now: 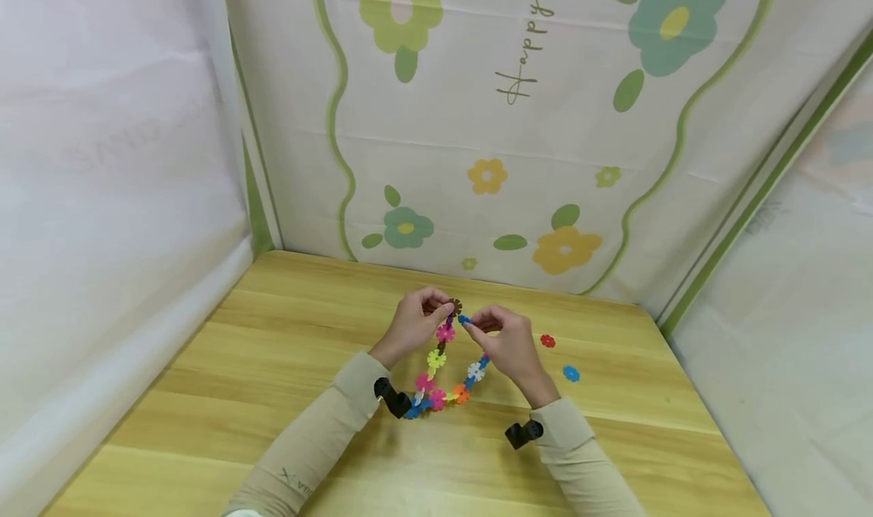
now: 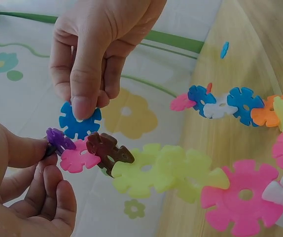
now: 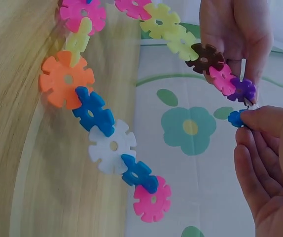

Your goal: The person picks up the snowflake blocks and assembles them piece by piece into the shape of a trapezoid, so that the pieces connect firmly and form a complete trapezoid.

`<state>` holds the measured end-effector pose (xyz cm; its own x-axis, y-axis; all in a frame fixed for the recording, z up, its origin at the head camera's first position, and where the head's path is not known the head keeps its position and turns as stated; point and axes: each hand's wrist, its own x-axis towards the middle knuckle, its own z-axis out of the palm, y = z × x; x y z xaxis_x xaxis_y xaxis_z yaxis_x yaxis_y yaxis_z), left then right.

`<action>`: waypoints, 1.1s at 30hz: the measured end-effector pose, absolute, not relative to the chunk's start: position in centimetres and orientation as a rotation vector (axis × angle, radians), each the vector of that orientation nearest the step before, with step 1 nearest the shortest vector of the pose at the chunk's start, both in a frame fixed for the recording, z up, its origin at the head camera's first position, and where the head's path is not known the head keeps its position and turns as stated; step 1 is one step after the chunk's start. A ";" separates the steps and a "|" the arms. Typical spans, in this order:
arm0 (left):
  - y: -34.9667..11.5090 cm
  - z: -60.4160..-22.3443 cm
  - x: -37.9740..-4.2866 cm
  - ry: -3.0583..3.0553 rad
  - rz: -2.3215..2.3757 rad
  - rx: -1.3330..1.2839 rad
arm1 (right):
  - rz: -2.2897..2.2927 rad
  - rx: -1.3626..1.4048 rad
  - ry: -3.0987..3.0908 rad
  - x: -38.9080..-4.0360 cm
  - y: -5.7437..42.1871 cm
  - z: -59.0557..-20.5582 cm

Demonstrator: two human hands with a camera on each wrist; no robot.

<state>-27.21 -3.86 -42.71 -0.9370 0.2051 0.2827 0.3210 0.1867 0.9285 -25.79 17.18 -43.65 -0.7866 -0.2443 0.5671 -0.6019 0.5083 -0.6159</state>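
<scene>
A chain of interlocking plastic snowflake discs [image 1: 436, 359], in pink, yellow, white, blue, orange, brown and purple, loops below both hands. My left hand [image 1: 412, 324] pinches a dark brown disc [image 1: 456, 305] at one end, beside a purple disc [image 2: 60, 140]. Between thumb and fingers, my right hand [image 1: 508, 343] holds a single blue disc [image 2: 80, 121]. In the right wrist view that blue disc is close to the left hand's end of the chain; fingers hide whether they touch. A pink disc [image 3: 153, 199] forms the chain's other end, hanging below the right hand.
To the right of the right hand, a loose red disc [image 1: 548, 341] and a loose blue disc [image 1: 571, 374] lie on the wooden table [image 1: 273, 365]. A flower-printed cloth wall [image 1: 423, 123] stands at the table's back edge, with pale cloth on both sides.
</scene>
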 end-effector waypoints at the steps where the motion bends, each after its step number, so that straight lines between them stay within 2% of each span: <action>1: -3.8 -42.7 -27.2 -2.342 -1.876 -0.524 | 1.176 0.707 -2.332 -25.8 17.1 -43.7; 13: -3.1 -42.7 -27.2 -2.332 -1.836 -0.494 | 0.815 0.790 -2.133 -25.4 15.7 -43.7; 26: -4.2 -42.5 -27.2 -2.533 -1.792 -0.554 | 0.623 0.911 -2.170 -25.8 16.6 -43.2; 33: -4.4 -41.9 -27.6 -2.684 -1.703 -0.720 | 0.612 0.989 -2.218 -25.7 17.0 -42.4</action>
